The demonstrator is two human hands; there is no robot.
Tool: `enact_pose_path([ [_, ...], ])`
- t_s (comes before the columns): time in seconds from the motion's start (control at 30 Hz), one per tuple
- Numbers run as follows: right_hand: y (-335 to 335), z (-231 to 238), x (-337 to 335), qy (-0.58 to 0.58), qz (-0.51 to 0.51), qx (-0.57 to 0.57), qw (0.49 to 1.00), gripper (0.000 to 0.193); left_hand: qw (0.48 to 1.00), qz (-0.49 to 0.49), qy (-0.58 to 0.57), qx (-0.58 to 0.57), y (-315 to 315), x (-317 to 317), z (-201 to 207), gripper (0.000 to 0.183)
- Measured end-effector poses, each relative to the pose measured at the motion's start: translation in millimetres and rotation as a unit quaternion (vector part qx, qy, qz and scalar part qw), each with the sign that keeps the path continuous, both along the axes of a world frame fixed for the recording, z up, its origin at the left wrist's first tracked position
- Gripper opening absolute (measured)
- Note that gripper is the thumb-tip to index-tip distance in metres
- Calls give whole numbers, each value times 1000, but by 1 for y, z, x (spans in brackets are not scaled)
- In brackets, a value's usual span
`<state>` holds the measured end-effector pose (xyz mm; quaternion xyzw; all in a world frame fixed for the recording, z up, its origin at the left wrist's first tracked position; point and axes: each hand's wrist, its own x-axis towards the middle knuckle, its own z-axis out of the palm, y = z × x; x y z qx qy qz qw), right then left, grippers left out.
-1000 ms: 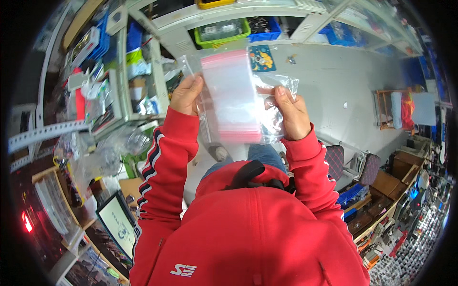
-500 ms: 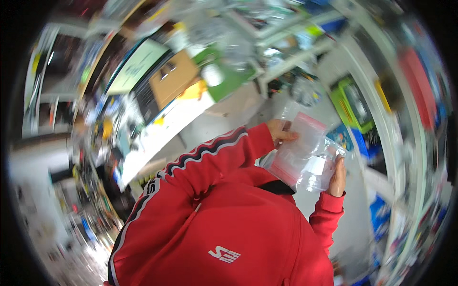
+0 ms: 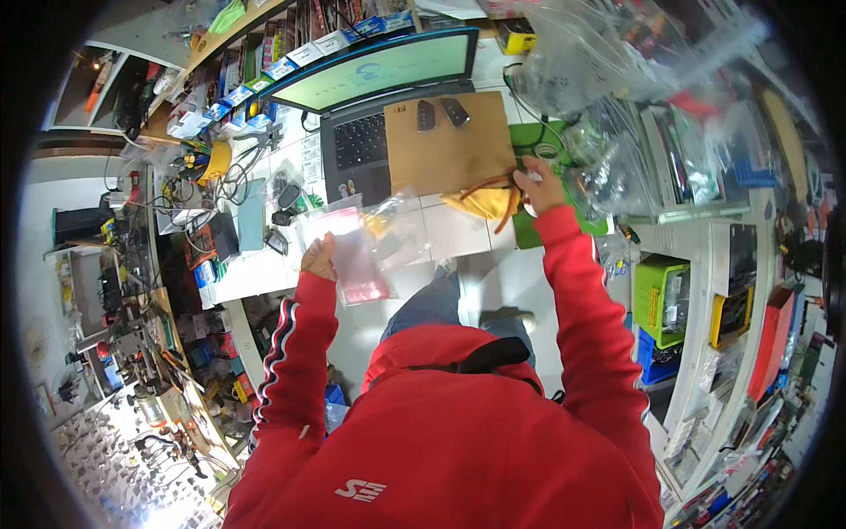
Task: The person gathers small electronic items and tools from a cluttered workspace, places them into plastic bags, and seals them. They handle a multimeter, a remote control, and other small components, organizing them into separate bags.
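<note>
My left hand (image 3: 319,257) is closed on clear zip bags (image 3: 357,256) with pink-red edges, held in front of the table's near edge. A looser clear bag (image 3: 397,231) spreads to their right. My right hand (image 3: 539,187) is closed, fingers together, beside a yellow cloth (image 3: 483,202) with a brown strip along it; what it grips is too small to make out. Left of that hand lies a brown cardboard sheet (image 3: 449,159) covering part of an open laptop (image 3: 352,145). Two dark key fobs (image 3: 426,115) rest on the cardboard.
A green mat (image 3: 526,231) lies at the table's right, with clear plastic bags (image 3: 608,150) piled beyond it. Cables and small tools (image 3: 231,172) crowd the left. To the right, a green bin (image 3: 659,300) stands on a shelf.
My view has swung from the shelves at the right to the laptop table. My right hand has left the bags and reached to the yellow cloth; my left hand keeps the bags.
</note>
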<state>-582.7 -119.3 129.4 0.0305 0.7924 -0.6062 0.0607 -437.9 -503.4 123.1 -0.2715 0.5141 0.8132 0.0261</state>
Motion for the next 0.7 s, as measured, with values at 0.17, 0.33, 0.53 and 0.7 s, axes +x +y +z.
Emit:
enact_pose_path([
  [0.17,-21,-40,-80,-97,21,308,946,63,996,25,-69,54,-40,22,-24,25],
  [0.33,-22,-50,-104,-139,31,361,922,62,992,80,-58,-77,-24,57,8,31],
  [0.53,-24,-65,-117,-150,48,363,918,57,975,163,-128,-78,10,73,43,35],
  [0.7,-29,-81,-123,-126,39,242,961,52,977,176,-117,-35,41,65,62,37],
])
